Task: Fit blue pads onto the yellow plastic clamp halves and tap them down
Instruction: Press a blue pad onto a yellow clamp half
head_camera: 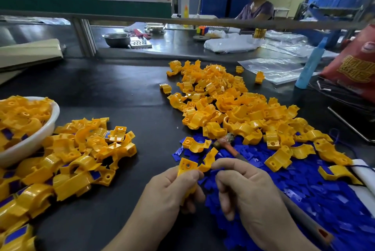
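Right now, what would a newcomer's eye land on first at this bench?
A big heap of yellow clamp halves sprawls across the right of the dark table, spilling onto a carpet of blue pads front right. At bottom centre the left hand grips one clamp half while the right hand holds a small hammer. On the left, a pile of padded halves lies beside a full white bowl.

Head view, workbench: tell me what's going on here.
A person is assembling clamps. The left hand holds a yellow clamp half. The right hand, with a small hammer tucked in its grip, has its fingertips at that half. Loose blue pads lie beneath the right hand. Bare yellow halves are heaped behind, and padded halves sit in a pile beside a white bowl on the left.
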Motion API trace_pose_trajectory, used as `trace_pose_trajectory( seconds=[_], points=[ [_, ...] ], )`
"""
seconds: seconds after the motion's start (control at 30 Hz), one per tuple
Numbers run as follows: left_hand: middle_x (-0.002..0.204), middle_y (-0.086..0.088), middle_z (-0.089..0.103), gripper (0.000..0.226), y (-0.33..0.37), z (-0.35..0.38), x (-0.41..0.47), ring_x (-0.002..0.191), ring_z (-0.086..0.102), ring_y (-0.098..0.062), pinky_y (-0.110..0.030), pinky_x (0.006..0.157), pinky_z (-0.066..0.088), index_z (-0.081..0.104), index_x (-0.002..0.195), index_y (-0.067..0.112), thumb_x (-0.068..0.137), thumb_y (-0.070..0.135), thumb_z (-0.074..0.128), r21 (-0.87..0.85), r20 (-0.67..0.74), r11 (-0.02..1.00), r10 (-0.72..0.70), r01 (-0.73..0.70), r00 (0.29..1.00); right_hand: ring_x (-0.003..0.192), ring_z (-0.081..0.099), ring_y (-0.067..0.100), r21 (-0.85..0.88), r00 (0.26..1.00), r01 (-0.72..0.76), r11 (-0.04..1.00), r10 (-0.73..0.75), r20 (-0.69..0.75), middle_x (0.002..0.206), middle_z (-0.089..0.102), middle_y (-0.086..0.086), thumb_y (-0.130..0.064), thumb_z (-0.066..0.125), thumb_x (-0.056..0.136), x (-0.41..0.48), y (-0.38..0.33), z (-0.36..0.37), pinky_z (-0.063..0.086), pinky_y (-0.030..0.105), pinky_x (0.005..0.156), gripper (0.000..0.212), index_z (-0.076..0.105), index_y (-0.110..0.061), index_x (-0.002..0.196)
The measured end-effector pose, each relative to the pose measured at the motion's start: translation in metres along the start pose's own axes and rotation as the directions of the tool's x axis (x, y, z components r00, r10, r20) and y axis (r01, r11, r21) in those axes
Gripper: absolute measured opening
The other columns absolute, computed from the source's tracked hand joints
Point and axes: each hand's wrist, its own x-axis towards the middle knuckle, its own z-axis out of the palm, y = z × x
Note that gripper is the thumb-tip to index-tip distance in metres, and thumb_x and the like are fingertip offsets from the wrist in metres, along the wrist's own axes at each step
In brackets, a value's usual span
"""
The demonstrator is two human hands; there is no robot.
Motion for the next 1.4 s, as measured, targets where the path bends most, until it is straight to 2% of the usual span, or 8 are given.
trace_pose_trajectory(
  seconds=[0.17, 0.3, 0.47, 0.6, 0.93, 1.17, 1.27, 1.4],
  points=[
    [0.078, 0.001, 0.075, 0.029, 0.000, 0.000, -0.001, 0.061, 0.063, -0.010, -0.022, 0.061, 0.051, 0.073, 0.089, 0.031, 0.081, 0.051, 0.054, 0.063, 0.026, 0.998, -0.022, 0.020, 0.999, 0.043, 0.047, 0.025, -0.084, 1.000, -0.010, 0.996, 0.008, -0.018, 0.055, 0.057, 0.014, 0.002, 0.048, 0.086, 0.001, 0.003, 0.005, 0.039, 0.028, 0.036, 0.037, 0.073, -0.025, 0.082],
    [0.078, 0.004, 0.075, 0.030, -0.003, 0.001, 0.000, 0.060, 0.063, -0.007, -0.021, 0.060, 0.050, 0.070, 0.095, 0.023, 0.089, 0.047, 0.054, 0.121, -0.001, 0.993, -0.017, 0.017, 1.000, 0.048, 0.055, 0.026, -0.083, 0.997, 0.047, 0.995, -0.052, -0.059, 0.061, 0.064, 0.012, -0.005, 0.052, 0.091, -0.003, 0.000, 0.009, 0.047, 0.028, 0.042, 0.033, 0.074, -0.029, 0.085],
    [0.074, 0.006, 0.073, 0.023, -0.003, 0.002, -0.003, 0.060, 0.064, -0.006, -0.018, 0.059, 0.050, 0.070, 0.089, 0.026, 0.092, 0.042, 0.055, 0.173, -0.017, 0.983, 0.060, -0.056, 0.998, 0.054, 0.066, 0.017, -0.291, 0.982, 0.149, 0.945, -0.175, -0.067, 0.069, 0.070, 0.003, -0.010, 0.060, 0.090, -0.007, 0.001, 0.011, 0.055, 0.024, 0.053, 0.026, 0.064, -0.034, 0.099],
    [0.076, 0.006, 0.072, 0.021, -0.001, 0.002, -0.004, 0.062, 0.064, -0.005, -0.018, 0.060, 0.050, 0.069, 0.085, 0.031, 0.092, 0.044, 0.054, 0.207, -0.011, 0.974, 0.094, -0.090, 0.995, 0.057, 0.063, 0.008, -0.457, 0.961, 0.230, 0.859, -0.274, -0.031, 0.069, 0.068, -0.007, -0.018, 0.060, 0.090, -0.009, 0.002, 0.011, 0.051, 0.016, 0.052, 0.023, 0.064, -0.041, 0.087],
    [0.083, 0.001, 0.073, 0.015, -0.005, 0.003, -0.006, 0.073, 0.067, -0.015, -0.026, 0.066, 0.054, 0.068, 0.089, 0.031, 0.096, 0.037, 0.056, 0.195, 0.079, 0.973, 0.106, -0.120, 0.991, 0.054, 0.061, 0.010, -0.465, 0.941, 0.314, 0.828, -0.335, 0.040, 0.068, 0.063, -0.005, -0.027, 0.057, 0.090, -0.009, 0.007, 0.011, 0.050, 0.020, 0.049, 0.010, 0.063, -0.035, 0.087],
    [0.079, 0.007, 0.073, 0.014, -0.005, 0.003, -0.006, 0.067, 0.067, -0.008, -0.018, 0.062, 0.052, 0.067, 0.089, 0.032, 0.094, 0.037, 0.055, 0.226, 0.094, 0.971, 0.060, -0.080, 0.994, 0.069, 0.062, 0.003, -0.628, 0.866, 0.430, 0.649, -0.493, 0.083, 0.079, 0.060, -0.016, -0.041, 0.048, 0.089, -0.009, 0.009, 0.012, 0.046, 0.010, 0.055, 0.013, 0.058, -0.036, 0.095],
    [0.078, 0.006, 0.073, 0.013, -0.005, 0.006, -0.008, 0.066, 0.067, -0.009, -0.017, 0.061, 0.052, 0.067, 0.089, 0.032, 0.094, 0.036, 0.056, 0.200, 0.101, 0.975, 0.074, -0.093, 0.992, 0.073, 0.062, 0.002, -0.609, 0.860, 0.430, 0.667, -0.507, 0.052, 0.082, 0.061, -0.018, -0.034, 0.054, 0.092, -0.009, 0.011, 0.011, 0.046, 0.010, 0.057, 0.007, 0.059, -0.035, 0.095],
    [0.081, 0.004, 0.073, 0.014, -0.004, 0.005, -0.010, 0.066, 0.067, -0.008, -0.015, 0.061, 0.049, 0.067, 0.088, 0.035, 0.096, 0.033, 0.055, 0.180, 0.119, 0.976, 0.102, -0.123, 0.988, 0.058, 0.060, 0.002, -0.423, 0.932, 0.334, 0.842, -0.362, 0.016, 0.072, 0.064, -0.011, -0.042, 0.055, 0.086, -0.008, 0.011, 0.013, 0.044, 0.012, 0.049, 0.007, 0.058, -0.040, 0.093]
  ],
)
